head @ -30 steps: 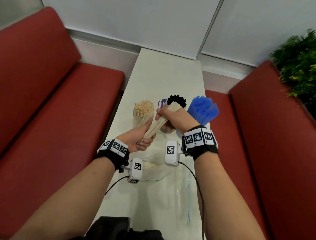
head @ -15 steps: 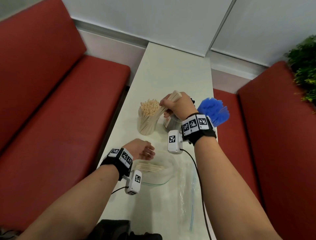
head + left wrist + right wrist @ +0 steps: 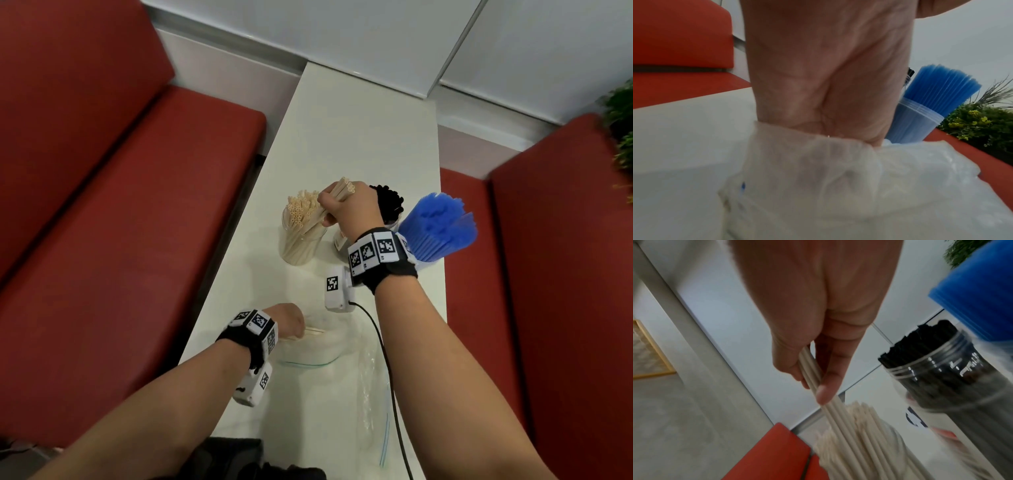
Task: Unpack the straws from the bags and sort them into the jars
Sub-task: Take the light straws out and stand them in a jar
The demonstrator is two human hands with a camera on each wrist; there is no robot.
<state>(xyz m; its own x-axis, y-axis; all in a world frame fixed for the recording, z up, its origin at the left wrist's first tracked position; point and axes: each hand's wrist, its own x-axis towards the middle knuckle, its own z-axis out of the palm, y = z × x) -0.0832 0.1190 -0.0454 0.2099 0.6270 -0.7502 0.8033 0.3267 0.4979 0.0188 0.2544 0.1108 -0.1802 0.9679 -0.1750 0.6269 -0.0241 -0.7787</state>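
Fingers (image 3: 824, 386) pinching beige straws (image 3: 838, 417), white table (image 3: 359, 144), red benches (image 3: 120, 222), left fingers unseen.

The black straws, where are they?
In the head view the black straws stand in a jar on the white table, between the beige straws and the blue straws, behind the right hand.

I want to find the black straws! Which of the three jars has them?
The middle jar, behind the right hand. The left jar holds beige straws, and the right jar holds blue ones.
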